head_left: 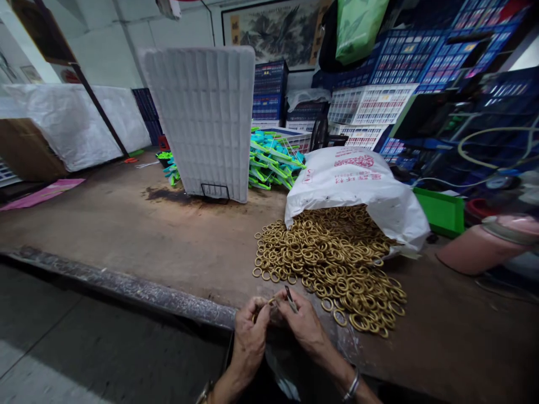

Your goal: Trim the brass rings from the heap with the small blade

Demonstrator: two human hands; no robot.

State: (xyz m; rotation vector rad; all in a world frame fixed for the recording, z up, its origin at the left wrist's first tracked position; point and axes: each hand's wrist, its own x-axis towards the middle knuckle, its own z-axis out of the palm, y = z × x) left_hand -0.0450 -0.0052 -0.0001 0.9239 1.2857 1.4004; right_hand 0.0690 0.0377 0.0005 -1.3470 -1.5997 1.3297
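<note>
At the table's front edge, my left hand (249,335) pinches a gold-coloured ring (272,301), mostly hidden by the fingers. Close beside it, my right hand (306,325) is closed around a small knife (290,299) with a dark tip pointing up and away. The fingers of both hands nearly meet at the ring; whether the blade touches it, I cannot tell. Just beyond and to the right lies a heap of loose gold-coloured rings (332,264), spilling from the mouth of a white printed sack (349,174) that rests on its side.
A tall white ridged panel (202,118) stands in a black wire stand (214,192). Behind it are green and blue plastic pieces (273,160). On the right sit a green tray (440,212) and a pink cylinder (480,247). Stacked crates (370,104) line the back.
</note>
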